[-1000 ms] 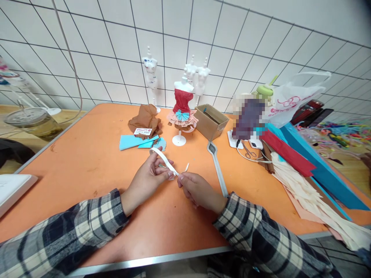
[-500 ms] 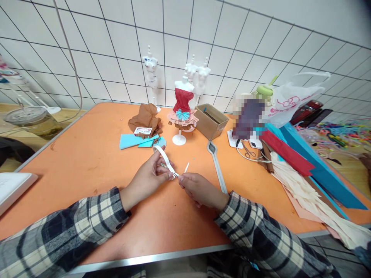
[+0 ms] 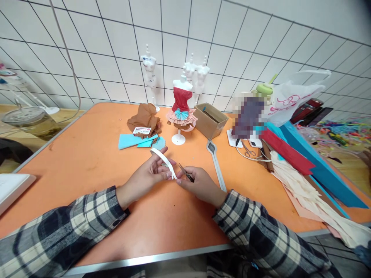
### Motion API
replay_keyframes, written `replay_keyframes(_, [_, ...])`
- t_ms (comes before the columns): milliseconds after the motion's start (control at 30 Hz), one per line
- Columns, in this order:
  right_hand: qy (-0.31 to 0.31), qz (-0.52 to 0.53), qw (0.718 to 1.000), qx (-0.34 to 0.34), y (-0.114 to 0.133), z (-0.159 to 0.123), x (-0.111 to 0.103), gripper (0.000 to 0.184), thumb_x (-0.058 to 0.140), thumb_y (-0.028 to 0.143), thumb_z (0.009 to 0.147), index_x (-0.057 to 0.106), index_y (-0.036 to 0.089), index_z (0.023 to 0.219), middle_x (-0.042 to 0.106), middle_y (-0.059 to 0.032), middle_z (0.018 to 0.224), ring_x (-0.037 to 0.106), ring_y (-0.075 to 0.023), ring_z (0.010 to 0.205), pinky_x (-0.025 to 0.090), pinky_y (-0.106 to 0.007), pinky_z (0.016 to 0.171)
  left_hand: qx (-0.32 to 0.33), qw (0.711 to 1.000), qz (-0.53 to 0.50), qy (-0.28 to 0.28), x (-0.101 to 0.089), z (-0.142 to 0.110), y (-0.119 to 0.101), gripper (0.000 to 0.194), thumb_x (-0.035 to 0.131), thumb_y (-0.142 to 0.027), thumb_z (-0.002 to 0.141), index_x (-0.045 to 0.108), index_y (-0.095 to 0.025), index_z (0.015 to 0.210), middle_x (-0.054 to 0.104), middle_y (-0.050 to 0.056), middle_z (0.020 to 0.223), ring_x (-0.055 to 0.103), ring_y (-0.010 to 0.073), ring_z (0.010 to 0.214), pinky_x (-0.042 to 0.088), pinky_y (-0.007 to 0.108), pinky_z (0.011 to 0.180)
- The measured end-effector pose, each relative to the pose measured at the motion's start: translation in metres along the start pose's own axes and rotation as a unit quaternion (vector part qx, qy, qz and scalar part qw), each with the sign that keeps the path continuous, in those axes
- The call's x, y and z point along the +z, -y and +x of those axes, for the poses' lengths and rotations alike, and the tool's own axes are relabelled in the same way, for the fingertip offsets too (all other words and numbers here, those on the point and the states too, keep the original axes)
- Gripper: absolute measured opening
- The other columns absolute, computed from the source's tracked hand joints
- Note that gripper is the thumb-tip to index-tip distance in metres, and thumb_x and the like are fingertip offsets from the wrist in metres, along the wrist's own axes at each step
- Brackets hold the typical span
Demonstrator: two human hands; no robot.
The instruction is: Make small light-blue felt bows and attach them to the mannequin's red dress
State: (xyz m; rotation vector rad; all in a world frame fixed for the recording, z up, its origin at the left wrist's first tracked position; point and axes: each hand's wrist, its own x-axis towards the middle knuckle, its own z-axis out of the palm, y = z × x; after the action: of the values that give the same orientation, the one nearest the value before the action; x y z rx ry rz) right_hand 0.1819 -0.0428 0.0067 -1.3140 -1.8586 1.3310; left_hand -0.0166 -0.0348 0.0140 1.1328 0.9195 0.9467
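Note:
My left hand (image 3: 146, 177) is closed around a white loop of tape or ribbon (image 3: 164, 160), held just above the orange table (image 3: 87, 154). Close to its right, my right hand (image 3: 200, 185) pinches a small pair of scissors (image 3: 185, 173) with dark, thin blades. The blade tips point up and left, close to the lower end of the white loop. Both hands hover near the middle of the table. Checked sleeves cover both forearms.
Behind the hands stand a small mannequin in a red dress (image 3: 181, 111), bare white mannequins (image 3: 149, 73), brown fabric (image 3: 144, 119), blue paper pieces (image 3: 135, 141) and a cardboard box (image 3: 213, 120). A long white tool (image 3: 217, 166) lies right; coloured paper sheets (image 3: 292, 158) beyond.
The short loose white end that stuck up beside my right hand is gone. My right hand now shows small scissors at the loop's end. My left hand has turned the loop slightly.

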Motion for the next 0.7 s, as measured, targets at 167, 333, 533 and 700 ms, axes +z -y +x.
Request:
replay_keyframes(167, [-0.042, -0.115, 0.992, -0.030, -0.002, -0.001, -0.002, 0.011, 0.059, 0.028, 0.082, 0.062, 0.018, 0.079, 0.048, 0.0054, 0.058, 0.043, -0.0095, 0.055, 0.028, -0.022, 0.053, -0.030, 0.999, 0.018, 0.014, 0.000, 0.000, 0.001, 0.087, 0.073, -0.018, 0.073, 0.027, -0.021, 0.146, 0.059, 0.006, 0.108, 0.063, 0.0134, 0.074, 0.051, 0.032, 0.072])
replay_keyframes(333, [-0.066, -0.227, 0.970, -0.054, -0.005, 0.000, -0.008, 0.014, 0.056, 0.030, 0.086, 0.063, 0.020, 0.079, 0.060, 0.0008, 0.065, 0.052, -0.0135, 0.061, 0.032, -0.025, 0.058, -0.065, 0.996, 0.035, 0.046, -0.002, 0.001, 0.004, 0.092, 0.073, -0.016, 0.071, 0.022, -0.021, 0.148, 0.060, 0.003, 0.098, 0.061, 0.0109, 0.067, 0.051, 0.028, 0.067])
replay_keyframes(533, [-0.130, -0.080, 0.988, -0.029, -0.009, 0.002, -0.013, 0.038, 0.058, 0.041, 0.085, 0.057, 0.021, 0.118, 0.063, -0.0017, 0.073, 0.060, -0.0185, 0.068, 0.044, -0.029, 0.064, -0.027, 1.000, 0.011, -0.013, -0.004, 0.003, 0.001, 0.081, 0.077, -0.021, 0.069, 0.039, -0.026, 0.141, 0.058, 0.004, 0.108, 0.064, 0.0118, 0.073, 0.055, 0.032, 0.076])
replay_keyframes(700, [0.045, 0.104, 0.993, 0.019, 0.003, -0.010, -0.007, 0.040, 0.034, 0.056, 0.095, 0.051, 0.021, 0.087, 0.043, 0.0076, 0.048, 0.038, -0.0090, 0.034, 0.035, -0.021, 0.036, -0.008, 0.998, 0.013, -0.060, -0.005, 0.003, -0.002, 0.084, 0.077, -0.021, 0.068, 0.038, -0.025, 0.143, 0.056, 0.004, 0.111, 0.065, 0.0107, 0.072, 0.054, 0.034, 0.079])
